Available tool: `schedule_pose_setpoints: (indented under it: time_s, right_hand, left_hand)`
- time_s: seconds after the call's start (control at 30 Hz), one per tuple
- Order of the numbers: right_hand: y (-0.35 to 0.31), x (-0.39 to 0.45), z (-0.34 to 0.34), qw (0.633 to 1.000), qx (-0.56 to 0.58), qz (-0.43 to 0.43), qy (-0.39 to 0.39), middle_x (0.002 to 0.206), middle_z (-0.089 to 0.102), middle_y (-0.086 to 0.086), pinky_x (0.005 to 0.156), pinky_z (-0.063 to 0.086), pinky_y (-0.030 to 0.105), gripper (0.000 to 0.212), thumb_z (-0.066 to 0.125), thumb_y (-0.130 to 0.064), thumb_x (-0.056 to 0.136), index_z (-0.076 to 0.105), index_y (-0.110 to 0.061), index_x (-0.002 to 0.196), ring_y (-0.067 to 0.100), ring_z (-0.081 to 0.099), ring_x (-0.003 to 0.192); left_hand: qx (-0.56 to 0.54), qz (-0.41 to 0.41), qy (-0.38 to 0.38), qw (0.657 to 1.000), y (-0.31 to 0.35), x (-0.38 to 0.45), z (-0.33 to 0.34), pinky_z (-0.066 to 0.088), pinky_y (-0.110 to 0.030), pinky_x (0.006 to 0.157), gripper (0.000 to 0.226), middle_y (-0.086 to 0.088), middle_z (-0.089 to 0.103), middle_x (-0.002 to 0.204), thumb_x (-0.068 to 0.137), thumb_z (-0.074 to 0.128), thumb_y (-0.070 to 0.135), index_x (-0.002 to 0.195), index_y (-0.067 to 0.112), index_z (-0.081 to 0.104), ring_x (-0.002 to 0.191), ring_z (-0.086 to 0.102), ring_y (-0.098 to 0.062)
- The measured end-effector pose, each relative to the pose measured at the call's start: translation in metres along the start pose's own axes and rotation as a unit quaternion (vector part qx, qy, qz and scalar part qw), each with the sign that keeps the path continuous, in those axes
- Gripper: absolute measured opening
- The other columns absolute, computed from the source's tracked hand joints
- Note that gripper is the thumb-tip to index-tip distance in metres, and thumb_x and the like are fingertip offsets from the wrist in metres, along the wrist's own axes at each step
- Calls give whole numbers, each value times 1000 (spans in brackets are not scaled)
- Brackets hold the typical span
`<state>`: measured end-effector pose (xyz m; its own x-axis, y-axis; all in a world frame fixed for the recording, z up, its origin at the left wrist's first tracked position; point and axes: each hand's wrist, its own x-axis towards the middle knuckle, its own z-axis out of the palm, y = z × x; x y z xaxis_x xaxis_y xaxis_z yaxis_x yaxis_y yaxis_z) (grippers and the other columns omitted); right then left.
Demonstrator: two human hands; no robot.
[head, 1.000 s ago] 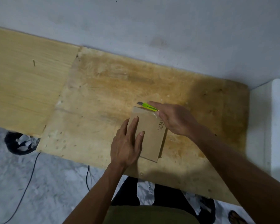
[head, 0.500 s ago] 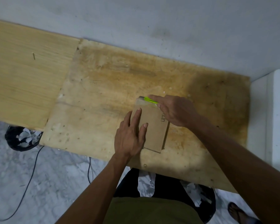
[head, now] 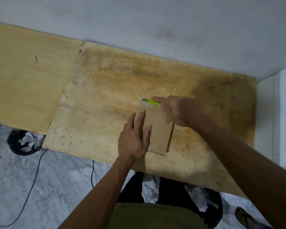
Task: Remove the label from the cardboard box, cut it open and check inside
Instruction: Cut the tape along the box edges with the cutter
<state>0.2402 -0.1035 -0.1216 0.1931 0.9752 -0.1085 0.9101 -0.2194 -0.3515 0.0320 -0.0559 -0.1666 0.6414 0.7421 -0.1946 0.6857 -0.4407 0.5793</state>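
Observation:
A flat brown cardboard box (head: 157, 129) lies on the plywood table (head: 106, 104), with dark writing near its right edge. My left hand (head: 134, 138) presses flat on the box's left half, fingers straight. My right hand (head: 178, 110) grips a yellow-green utility knife (head: 153, 101) along the box's far edge, index finger laid along the knife's back. The knife's grey tip sits at the box's far left corner. The blade itself is too small to make out.
A black bin with paper scraps (head: 24, 142) stands on the floor at the left, another (head: 203, 199) under the table's near edge. A black cable (head: 33, 182) runs over the marble floor. A white block (head: 284, 121) borders the table on the right, a wall behind.
The knife has slid leftward along the box's far edge, its tip now at the far left corner. My left hand stays pressed on the box.

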Motion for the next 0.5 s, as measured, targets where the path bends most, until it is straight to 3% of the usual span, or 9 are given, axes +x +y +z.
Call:
schedule_pose_setpoints:
  time_s: [0.23,0.37,0.5]
  right_hand:
    - [-2,6,5,996,-59,-47,47,78,65,3,47,47,31,41,39,-32,99,50,-38,138,30,62,60]
    - [-3,6,2,992,-114,-41,34,79,65,2,46,33,25,44,51,-27,98,48,-41,139,28,61,58]
    - [-6,2,-7,994,-100,-39,11,88,68,8,52,34,29,43,48,-30,100,47,-38,142,33,63,65]
  left_hand:
    - [1,1,3,1000,-1,0,2,53,-46,85,57,-4,34,155,99,34,55,152,38,24,127,49,-30]
    - [-3,0,2,1000,-1,0,2,53,-46,85,57,-4,34,155,99,35,55,152,37,24,127,49,-30]
    - [-4,-1,3,1000,-1,-1,2,52,-46,86,57,-4,34,156,100,35,55,152,37,24,127,49,-31]
